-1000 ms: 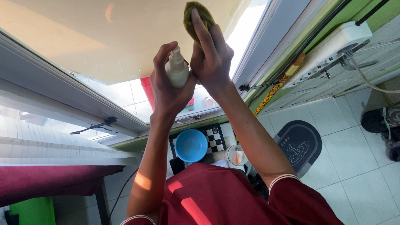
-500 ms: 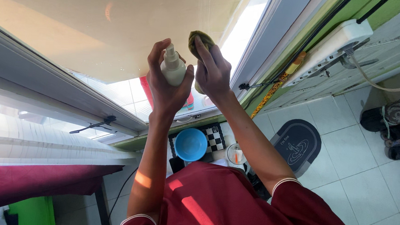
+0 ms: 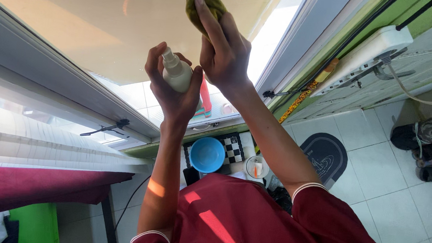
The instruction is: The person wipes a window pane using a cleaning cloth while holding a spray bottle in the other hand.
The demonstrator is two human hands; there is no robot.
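Raised higher, right hand (image 3: pixel 225 50) presses green cloth (image 3: pixel 200 6); left hand (image 3: pixel 175 90) holds spray bottle (image 3: pixel 174 73).

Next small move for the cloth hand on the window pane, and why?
Probably wipe back down the pane: the right hand presses the olive-green cloth pad high on the glass window pane, while the left hand holds the small white spray bottle just below.

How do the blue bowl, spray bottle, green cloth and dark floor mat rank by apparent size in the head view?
1. Dark floor mat
2. Blue bowl
3. Spray bottle and green cloth: these look alike, partly hidden by the hands and nearer the camera, so unsure.
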